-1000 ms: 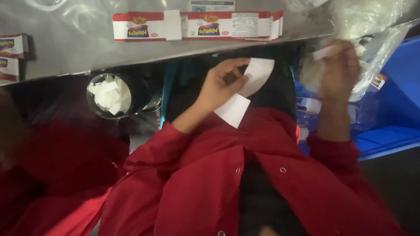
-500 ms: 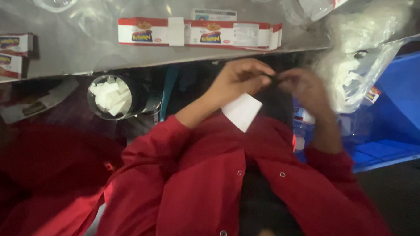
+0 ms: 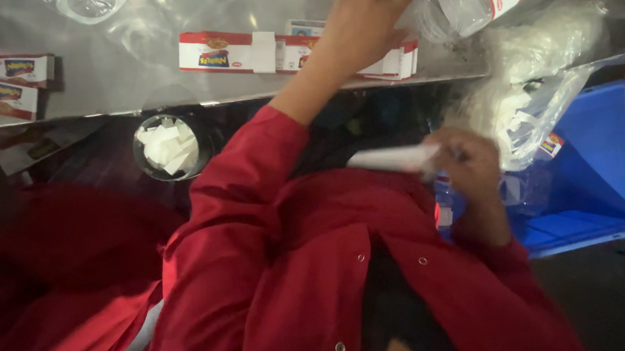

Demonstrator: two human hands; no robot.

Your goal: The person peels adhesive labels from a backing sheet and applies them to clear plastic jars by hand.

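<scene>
- The white sheet [image 3: 396,157] is pinched at one end in the right hand [image 3: 471,161], below the table's near edge, over the red coat [image 3: 308,266].
- The left hand [image 3: 365,20] reaches onto the steel table [image 3: 106,82] over a row of red-and-white cartons [image 3: 262,52]; whether it grips anything cannot be told.
- A plastic bag [image 3: 526,100] of white pieces lies at the table's right edge, above a blue bin [image 3: 593,181].
- A round tub [image 3: 166,147] of white scraps sits below the near edge, to the left.

Four or so red-and-white cartons [image 3: 223,51], one blue bin [image 3: 593,181], two hands [image 3: 468,158]
</scene>
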